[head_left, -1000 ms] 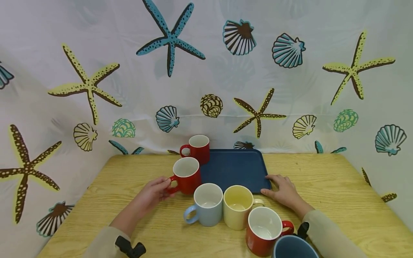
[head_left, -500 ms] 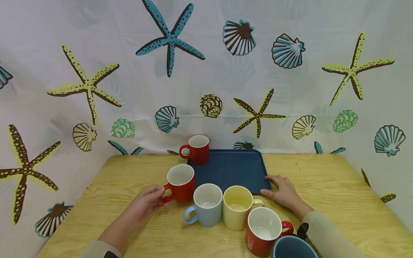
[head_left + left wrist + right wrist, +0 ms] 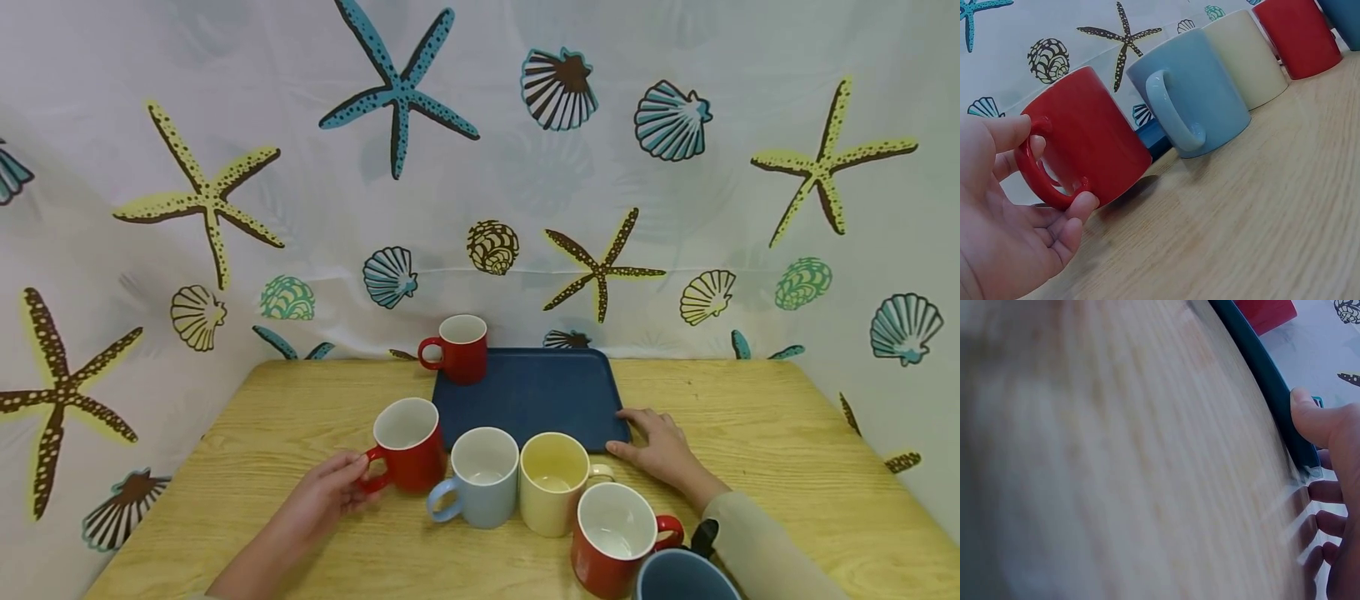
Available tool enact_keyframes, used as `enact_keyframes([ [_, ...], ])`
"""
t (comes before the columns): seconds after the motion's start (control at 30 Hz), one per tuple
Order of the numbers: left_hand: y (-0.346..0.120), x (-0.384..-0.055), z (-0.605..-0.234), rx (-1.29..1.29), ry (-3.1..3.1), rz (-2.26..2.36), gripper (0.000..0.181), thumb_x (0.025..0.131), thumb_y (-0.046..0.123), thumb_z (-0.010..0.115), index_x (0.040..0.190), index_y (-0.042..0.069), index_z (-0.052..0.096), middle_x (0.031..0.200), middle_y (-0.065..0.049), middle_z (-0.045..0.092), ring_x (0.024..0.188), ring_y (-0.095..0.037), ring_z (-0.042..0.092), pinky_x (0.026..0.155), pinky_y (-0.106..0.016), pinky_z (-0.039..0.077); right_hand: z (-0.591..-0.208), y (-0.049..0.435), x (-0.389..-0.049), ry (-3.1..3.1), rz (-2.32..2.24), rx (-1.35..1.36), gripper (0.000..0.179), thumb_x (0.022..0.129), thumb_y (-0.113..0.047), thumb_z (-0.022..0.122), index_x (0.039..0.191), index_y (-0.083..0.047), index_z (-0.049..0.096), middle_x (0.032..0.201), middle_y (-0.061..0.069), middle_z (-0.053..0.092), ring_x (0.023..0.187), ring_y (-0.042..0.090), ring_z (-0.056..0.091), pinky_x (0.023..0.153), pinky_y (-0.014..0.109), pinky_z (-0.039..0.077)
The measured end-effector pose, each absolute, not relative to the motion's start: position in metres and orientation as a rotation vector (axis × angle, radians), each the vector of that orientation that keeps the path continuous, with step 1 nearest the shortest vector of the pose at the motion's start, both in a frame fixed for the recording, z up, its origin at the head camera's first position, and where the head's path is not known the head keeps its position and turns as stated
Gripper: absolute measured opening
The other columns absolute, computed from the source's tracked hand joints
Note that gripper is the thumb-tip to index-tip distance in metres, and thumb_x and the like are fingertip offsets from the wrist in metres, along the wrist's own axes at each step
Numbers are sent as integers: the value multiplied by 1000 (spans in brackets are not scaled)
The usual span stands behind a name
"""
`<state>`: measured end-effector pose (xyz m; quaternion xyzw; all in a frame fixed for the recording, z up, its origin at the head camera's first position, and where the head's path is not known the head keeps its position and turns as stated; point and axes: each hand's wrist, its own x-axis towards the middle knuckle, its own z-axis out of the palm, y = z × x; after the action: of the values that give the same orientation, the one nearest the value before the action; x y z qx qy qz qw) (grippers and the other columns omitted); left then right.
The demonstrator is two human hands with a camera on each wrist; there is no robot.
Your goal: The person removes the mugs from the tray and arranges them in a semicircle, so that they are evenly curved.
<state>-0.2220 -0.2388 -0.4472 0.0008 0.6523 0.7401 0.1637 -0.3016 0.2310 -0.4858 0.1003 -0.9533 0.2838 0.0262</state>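
My left hand [image 3: 318, 498] pinches the handle of a red mug [image 3: 417, 463] with a white inside, left of the light blue mug [image 3: 491, 498]. In the left wrist view a shadow shows under that red mug [image 3: 1094, 134], and its base looks slightly off the table. At the tray's front right corner, my right hand [image 3: 662, 446] holds the dark blue tray [image 3: 547, 400] between thumb and index finger; the right wrist view shows the thumb on the tray's rim [image 3: 1275, 403]. Another red mug [image 3: 465, 358] stands on the tray's back left corner.
Right of the light blue mug stand a pale yellow mug [image 3: 551, 500], a further red mug [image 3: 606, 558] and a dark blue mug [image 3: 678, 579], cut off by the frame. They form a slanting row before the tray. A patterned curtain [image 3: 480, 167] hangs behind the wooden table [image 3: 735, 417].
My left hand has drawn the red mug leftward and toward me, away from the tray's left edge. The right hand and the other mugs have stayed in place.
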Motion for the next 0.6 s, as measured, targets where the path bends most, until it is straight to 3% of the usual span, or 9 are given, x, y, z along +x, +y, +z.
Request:
enact_keyframes([
  [0.27, -246, -204, -447, 58, 1877, 2134, 18, 98, 22, 48, 86, 16, 59, 89, -1, 56, 88, -22, 63, 81, -31, 47, -488, 232, -302, -2963, 876, 293, 70, 80, -55, 63, 133, -11, 49, 133, 19, 47, 119, 38, 36, 97, 60, 26],
  [0.6, -259, -182, -444, -53, 1855, 2020, 22, 98, 32, 48, 94, 12, 58, 99, -2, 54, 95, -23, 59, 85, -33, 45, -490, 233, -303, -2950, 875, 296, 70, 80, -56, 64, 132, -12, 51, 132, 18, 48, 117, 37, 37, 97, 59, 27],
])
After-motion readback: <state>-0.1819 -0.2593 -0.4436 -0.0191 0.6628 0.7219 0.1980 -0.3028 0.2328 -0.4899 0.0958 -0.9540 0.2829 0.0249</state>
